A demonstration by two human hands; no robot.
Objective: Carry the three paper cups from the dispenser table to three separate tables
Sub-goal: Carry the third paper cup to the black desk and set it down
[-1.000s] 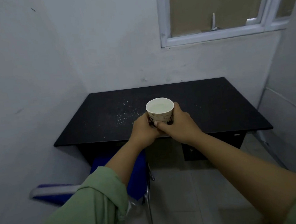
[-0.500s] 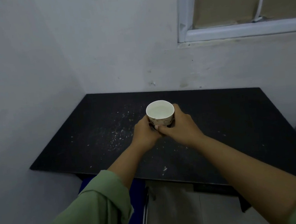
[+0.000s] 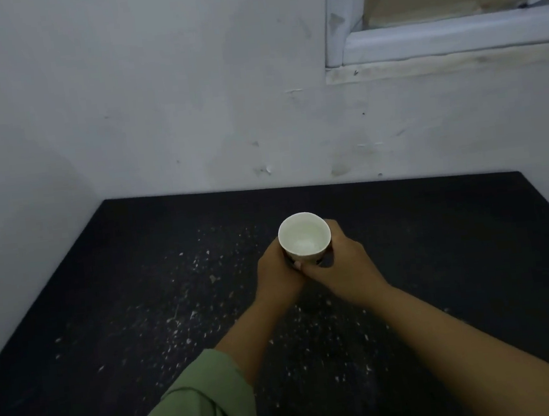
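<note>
A white paper cup (image 3: pixel 304 237) with a printed pattern on its side stands upright between both my hands, over the middle of a black table (image 3: pixel 106 293). My left hand (image 3: pixel 278 271) wraps its left side and my right hand (image 3: pixel 343 265) wraps its right side, thumbs meeting in front. Pale liquid shows inside the cup. Its base is hidden by my fingers, so I cannot tell whether it touches the tabletop.
White specks are scattered over the left and centre of the tabletop. The table sits in a corner, with a white wall (image 3: pixel 187 98) behind and another on the left. A window frame (image 3: pixel 451 36) is at the upper right.
I have come closer to the table, which now fills the lower view; the blue chair and floor have dropped out of sight. Both hands keep the same hold on the cup.
</note>
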